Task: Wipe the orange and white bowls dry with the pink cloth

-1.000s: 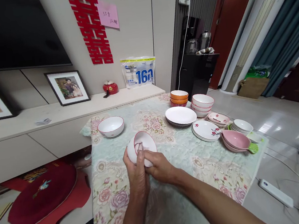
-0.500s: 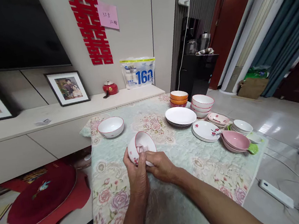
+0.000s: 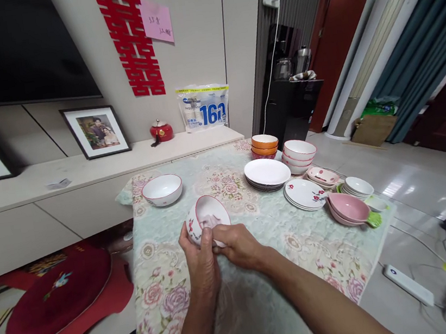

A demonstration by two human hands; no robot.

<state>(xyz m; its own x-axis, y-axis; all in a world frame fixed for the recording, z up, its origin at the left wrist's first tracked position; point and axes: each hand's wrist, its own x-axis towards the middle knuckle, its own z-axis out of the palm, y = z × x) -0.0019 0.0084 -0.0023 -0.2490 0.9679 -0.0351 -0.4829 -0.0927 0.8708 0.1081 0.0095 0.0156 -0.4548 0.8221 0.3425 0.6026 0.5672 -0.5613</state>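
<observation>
A white bowl [image 3: 219, 209] with a red rim and small red flowers is tilted above the near middle of the table, its mouth turned up and to the right. My left hand [image 3: 198, 259] is closed around its lower left side, the thumb near the rim. A crumpled pale pinkish cloth [image 3: 211, 220] lies inside the bowl. At the bowl's lower right rim, my right hand [image 3: 240, 246] is closed on the cloth; its fingertips are partly hidden. Farther back on the left, a similar white bowl [image 3: 163, 189] stands upright on the table.
On the right of the floral-covered table [image 3: 167, 273] stand orange bowls [image 3: 264, 144], white bowls [image 3: 298, 150], large plates [image 3: 267, 172], flowered plates [image 3: 304, 193], pink dishes [image 3: 348, 208] and small bowls [image 3: 358, 186]. A red stool [image 3: 81, 306] is at the left.
The bowl has turned in my hands, showing more red flowers on its left side and more of the cloth inside. My hands stay around it. The view has shifted slightly.
</observation>
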